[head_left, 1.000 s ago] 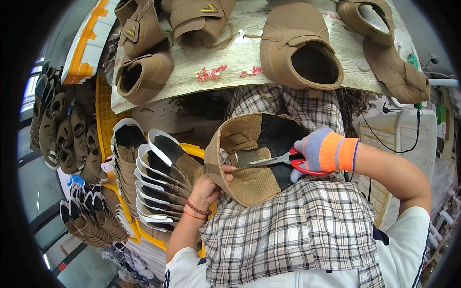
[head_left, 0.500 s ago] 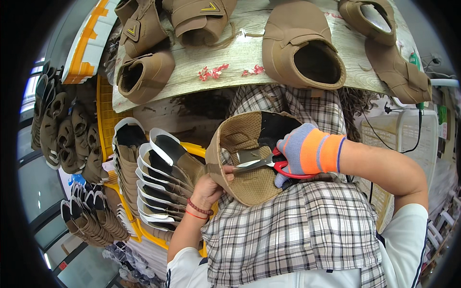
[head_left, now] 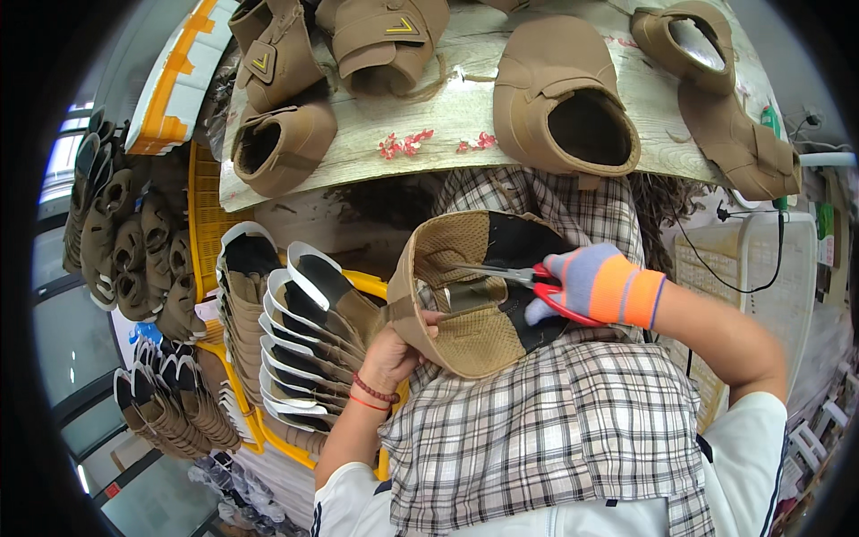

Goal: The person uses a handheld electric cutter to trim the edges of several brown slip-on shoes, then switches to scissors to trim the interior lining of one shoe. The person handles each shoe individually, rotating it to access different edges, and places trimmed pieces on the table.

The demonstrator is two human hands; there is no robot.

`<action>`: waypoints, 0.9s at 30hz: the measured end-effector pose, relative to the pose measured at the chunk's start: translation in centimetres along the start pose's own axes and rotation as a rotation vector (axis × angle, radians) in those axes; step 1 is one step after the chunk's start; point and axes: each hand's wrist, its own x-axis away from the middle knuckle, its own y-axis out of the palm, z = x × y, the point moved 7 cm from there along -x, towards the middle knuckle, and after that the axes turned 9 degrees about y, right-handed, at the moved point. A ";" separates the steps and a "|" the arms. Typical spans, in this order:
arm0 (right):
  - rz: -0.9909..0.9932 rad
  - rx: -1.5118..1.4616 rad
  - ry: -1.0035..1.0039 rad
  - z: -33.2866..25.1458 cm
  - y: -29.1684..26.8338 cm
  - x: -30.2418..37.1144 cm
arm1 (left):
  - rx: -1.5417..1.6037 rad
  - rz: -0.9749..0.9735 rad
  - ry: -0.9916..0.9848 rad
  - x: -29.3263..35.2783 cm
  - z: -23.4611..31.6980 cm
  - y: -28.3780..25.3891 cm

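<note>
A brown shoe upper [head_left: 483, 345] with mesh lining and a black section rests over my lap, its opening facing up. My left hand [head_left: 396, 356], bare, pinches its left edge, with the thumb on the inside. In my right hand [head_left: 598, 285], gloved in grey and orange, are red-handled scissors [head_left: 557, 300]. Their metal blades lie over the inside of the upper, pointing left and apart from my left fingers. Whether the blade tips touch the lining I cannot tell.
Several finished-looking brown uppers [head_left: 564, 80] stand on the wooden table [head_left: 358, 166] ahead. To the left, stacked uppers with white edges [head_left: 291, 345] fill a yellow basket [head_left: 259, 434]. More hang further left [head_left: 134, 242]. A pale plastic crate [head_left: 769, 259] stands at right.
My right hand has moved right with the scissors, drawing the blades away from my left fingers. The blades have swung to point slightly up and left. My left hand keeps its hold.
</note>
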 end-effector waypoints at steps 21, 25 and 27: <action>0.102 -0.673 -0.020 10.5 6.1 3.5 | -1.787 -0.189 1.857 17.3 18.6 25.8; 0.071 -0.656 0.011 9.6 4.9 3.8 | -1.974 -0.447 2.126 12.9 15.9 34.2; 0.048 -0.678 0.071 10.4 5.8 3.4 | -1.969 -0.543 2.138 8.3 15.4 37.5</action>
